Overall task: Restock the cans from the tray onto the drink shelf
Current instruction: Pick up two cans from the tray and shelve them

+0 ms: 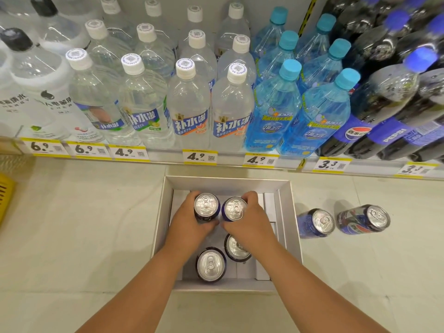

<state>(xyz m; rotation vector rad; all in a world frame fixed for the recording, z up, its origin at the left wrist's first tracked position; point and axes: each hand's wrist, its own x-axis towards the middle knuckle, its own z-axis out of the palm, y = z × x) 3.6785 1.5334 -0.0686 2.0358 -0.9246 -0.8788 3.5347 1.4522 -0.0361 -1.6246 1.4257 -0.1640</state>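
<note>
Drink shelf (240, 162) of clear, blue and dark plastic bottles above. White cardboard tray (292, 224) on floor holds four blue aluminium cans. Left hand (189, 219) grips the rear-left can (206, 205); right hand (247, 219) grips the rear-right can (234, 209). Two more blue cans (317, 223) stand on the floor, right of tray.

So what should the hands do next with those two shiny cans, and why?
Probably lift both straight up out of the white cardboard tray. The left hand already grips one blue silver-topped can and the right hand grips another, both upright, so raising them clears the tray walls before they go to the shelf.
</note>
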